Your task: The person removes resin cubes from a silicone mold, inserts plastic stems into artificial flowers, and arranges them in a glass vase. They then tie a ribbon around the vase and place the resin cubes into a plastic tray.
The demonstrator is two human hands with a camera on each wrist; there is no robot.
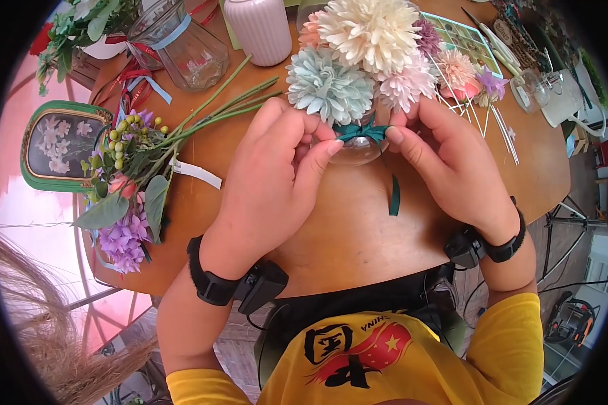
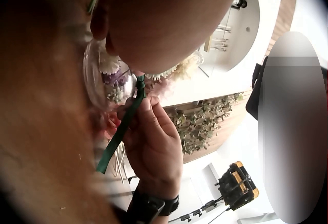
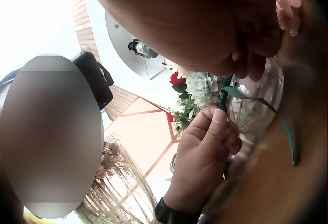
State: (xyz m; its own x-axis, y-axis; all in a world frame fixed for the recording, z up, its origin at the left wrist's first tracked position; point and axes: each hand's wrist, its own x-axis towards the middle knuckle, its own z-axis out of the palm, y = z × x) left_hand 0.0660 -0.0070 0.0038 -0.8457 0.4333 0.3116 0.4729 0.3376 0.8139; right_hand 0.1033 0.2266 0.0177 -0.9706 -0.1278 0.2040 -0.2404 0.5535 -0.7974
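Observation:
A dark green ribbon (image 1: 362,131) is tied in a bow round the neck of a clear glass vase (image 1: 355,155). My left hand (image 1: 267,179) pinches the bow's left loop between thumb and fingers. On the other side, my right hand (image 1: 452,158) pinches the right loop. One ribbon tail (image 1: 394,196) hangs down over the front; the left wrist view shows a long tail (image 2: 120,137) beside the right hand. Above the bow, large cream (image 1: 368,34), pale blue (image 1: 331,84) and pink (image 1: 406,81) blooms fill the vase.
On the table (image 1: 358,236), a bunch of purple flowers and berries (image 1: 132,169) lies left, by a green-framed flower picture (image 1: 64,145). An empty glass vase (image 1: 189,57) and a ribbed pink vase (image 1: 260,30) stand behind. Loose blooms and white sticks (image 1: 503,131) lie right.

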